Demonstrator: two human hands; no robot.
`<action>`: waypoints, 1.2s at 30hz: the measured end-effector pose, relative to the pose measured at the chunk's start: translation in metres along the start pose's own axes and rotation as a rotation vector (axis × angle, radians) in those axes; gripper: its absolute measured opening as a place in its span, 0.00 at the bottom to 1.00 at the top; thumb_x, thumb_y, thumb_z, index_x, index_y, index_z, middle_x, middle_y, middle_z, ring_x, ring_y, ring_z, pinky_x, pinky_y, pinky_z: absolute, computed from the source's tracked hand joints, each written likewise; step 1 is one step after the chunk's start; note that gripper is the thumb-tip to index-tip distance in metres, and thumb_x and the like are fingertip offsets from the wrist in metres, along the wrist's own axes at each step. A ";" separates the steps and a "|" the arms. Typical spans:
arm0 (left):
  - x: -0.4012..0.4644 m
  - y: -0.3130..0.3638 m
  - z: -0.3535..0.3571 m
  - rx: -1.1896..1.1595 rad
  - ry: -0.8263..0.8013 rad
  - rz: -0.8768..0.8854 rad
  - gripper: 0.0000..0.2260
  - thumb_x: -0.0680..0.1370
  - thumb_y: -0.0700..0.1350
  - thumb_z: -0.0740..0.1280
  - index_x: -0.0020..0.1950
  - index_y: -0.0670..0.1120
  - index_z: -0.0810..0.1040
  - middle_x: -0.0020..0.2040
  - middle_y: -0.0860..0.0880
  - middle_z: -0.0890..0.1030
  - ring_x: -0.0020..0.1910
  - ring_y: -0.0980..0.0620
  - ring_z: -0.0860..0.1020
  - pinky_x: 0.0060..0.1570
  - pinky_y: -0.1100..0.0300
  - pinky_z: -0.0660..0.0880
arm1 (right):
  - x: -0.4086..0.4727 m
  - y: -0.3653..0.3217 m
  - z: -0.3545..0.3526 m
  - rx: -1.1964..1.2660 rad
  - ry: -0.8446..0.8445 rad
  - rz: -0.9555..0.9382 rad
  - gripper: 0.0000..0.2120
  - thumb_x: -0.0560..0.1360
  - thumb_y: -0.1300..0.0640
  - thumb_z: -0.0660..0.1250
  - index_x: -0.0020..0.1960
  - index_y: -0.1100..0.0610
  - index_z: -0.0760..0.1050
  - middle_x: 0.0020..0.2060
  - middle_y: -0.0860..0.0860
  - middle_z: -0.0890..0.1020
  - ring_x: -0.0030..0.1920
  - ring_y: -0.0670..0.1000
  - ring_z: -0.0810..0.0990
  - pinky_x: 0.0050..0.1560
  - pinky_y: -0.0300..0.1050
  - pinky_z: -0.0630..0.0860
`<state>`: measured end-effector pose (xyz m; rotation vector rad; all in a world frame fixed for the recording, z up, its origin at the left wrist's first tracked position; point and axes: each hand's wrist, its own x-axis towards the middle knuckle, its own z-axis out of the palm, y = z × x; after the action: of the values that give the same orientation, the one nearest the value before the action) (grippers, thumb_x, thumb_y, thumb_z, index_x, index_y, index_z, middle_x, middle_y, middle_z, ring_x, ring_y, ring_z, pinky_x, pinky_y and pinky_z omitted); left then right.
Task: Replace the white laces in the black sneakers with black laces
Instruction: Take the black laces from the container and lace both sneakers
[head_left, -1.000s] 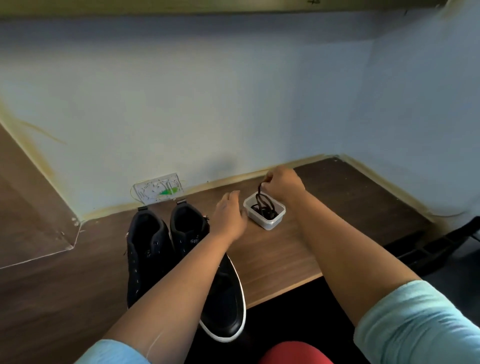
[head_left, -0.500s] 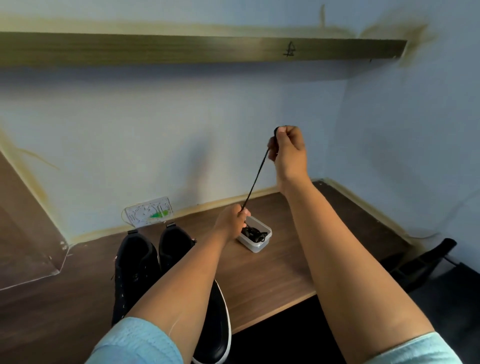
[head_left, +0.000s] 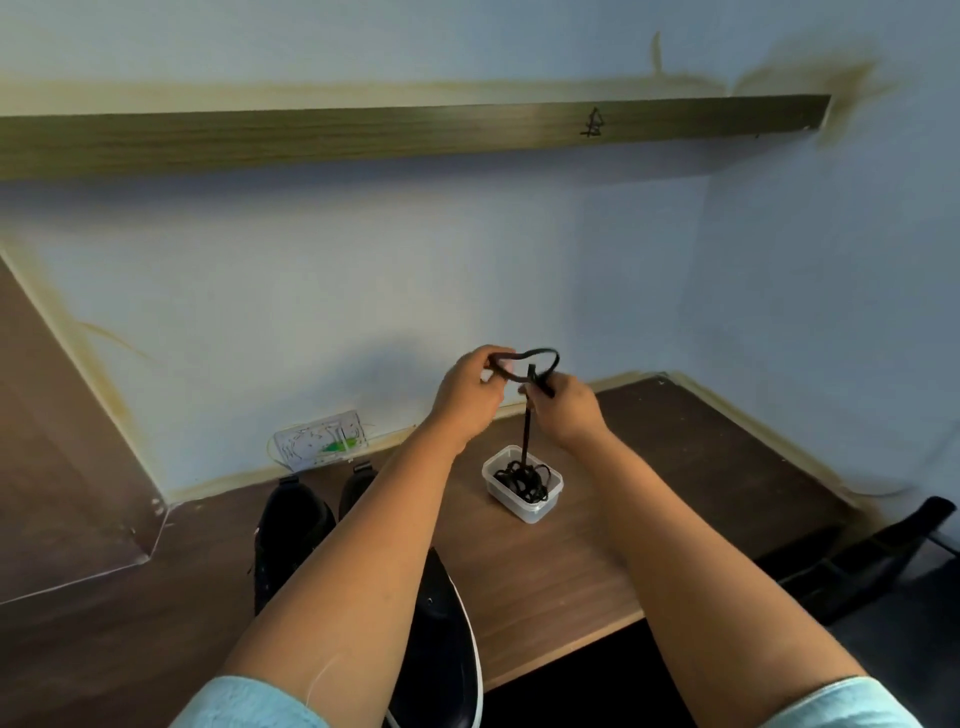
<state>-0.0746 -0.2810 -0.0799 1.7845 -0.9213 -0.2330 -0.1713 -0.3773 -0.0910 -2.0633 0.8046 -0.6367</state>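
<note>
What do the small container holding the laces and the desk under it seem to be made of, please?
The container looks like thin translucent plastic: the dark black laces show faintly through its milky walls. The desk looks like brown wood-grain laminate or veneer with a matte finish; which of the two cannot be told.

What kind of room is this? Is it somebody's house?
Probably a plain corner of a room at home or in a small workspace, though I can't be sure. A wooden desk sits against pale blue walls, with a wooden shelf above and a wall socket low down.
</note>
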 end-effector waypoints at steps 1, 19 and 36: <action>-0.001 -0.008 0.003 0.099 -0.054 -0.023 0.14 0.79 0.43 0.65 0.65 0.51 0.74 0.55 0.52 0.79 0.50 0.51 0.79 0.50 0.58 0.76 | 0.003 -0.009 -0.005 0.025 0.028 -0.038 0.10 0.81 0.55 0.59 0.50 0.58 0.77 0.41 0.52 0.78 0.38 0.49 0.76 0.31 0.31 0.67; 0.013 0.043 0.015 -0.366 -0.117 0.057 0.10 0.83 0.39 0.57 0.52 0.42 0.78 0.47 0.47 0.82 0.46 0.53 0.81 0.50 0.65 0.77 | -0.003 -0.004 -0.004 -0.048 -0.183 0.113 0.22 0.74 0.54 0.67 0.67 0.54 0.67 0.51 0.53 0.77 0.49 0.52 0.76 0.43 0.41 0.69; -0.003 0.013 0.029 0.058 -0.154 -0.213 0.09 0.82 0.47 0.60 0.46 0.47 0.77 0.37 0.50 0.77 0.35 0.55 0.74 0.37 0.63 0.68 | 0.007 -0.068 -0.037 0.683 0.092 -0.101 0.08 0.77 0.60 0.61 0.43 0.54 0.77 0.33 0.50 0.78 0.35 0.49 0.74 0.43 0.48 0.73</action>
<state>-0.0987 -0.3021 -0.0815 1.9405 -0.8521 -0.4893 -0.1703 -0.3691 -0.0135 -1.4604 0.4430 -0.9192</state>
